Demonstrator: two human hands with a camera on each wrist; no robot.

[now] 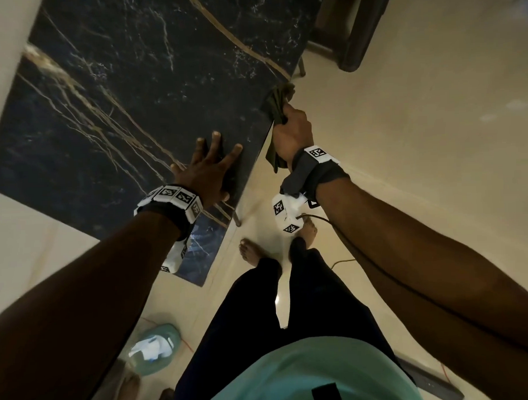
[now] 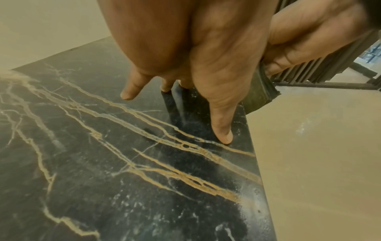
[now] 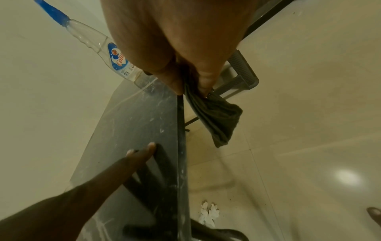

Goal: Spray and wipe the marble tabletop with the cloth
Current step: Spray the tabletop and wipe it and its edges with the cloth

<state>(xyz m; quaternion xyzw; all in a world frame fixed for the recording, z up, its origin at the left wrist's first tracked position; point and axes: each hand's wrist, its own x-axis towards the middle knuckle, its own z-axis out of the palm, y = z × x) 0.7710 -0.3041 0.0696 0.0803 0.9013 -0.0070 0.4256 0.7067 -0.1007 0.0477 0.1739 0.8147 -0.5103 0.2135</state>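
Note:
The dark marble tabletop [image 1: 133,99] with gold veins fills the upper left of the head view. My left hand [image 1: 216,159] lies flat on it near its right edge, fingers spread and fingertips [image 2: 225,138] pressing the stone [image 2: 103,163]. My right hand [image 1: 290,127] grips a dark olive cloth [image 1: 278,100] against the table's right edge, further along. Part of the cloth [image 3: 216,117] hangs below that hand beside the edge. A clear spray bottle [image 3: 98,44] with a blue nozzle stands at the far end of the tabletop [image 3: 140,124].
A dark chair [image 1: 349,26] stands past the table's far corner, and a grey stool [image 3: 243,73] sits near it. My bare feet [image 1: 252,254] are on the beige floor beside a table leg [image 1: 236,218]. A pale green object [image 1: 154,347] and white scraps [image 3: 208,213] lie on the floor.

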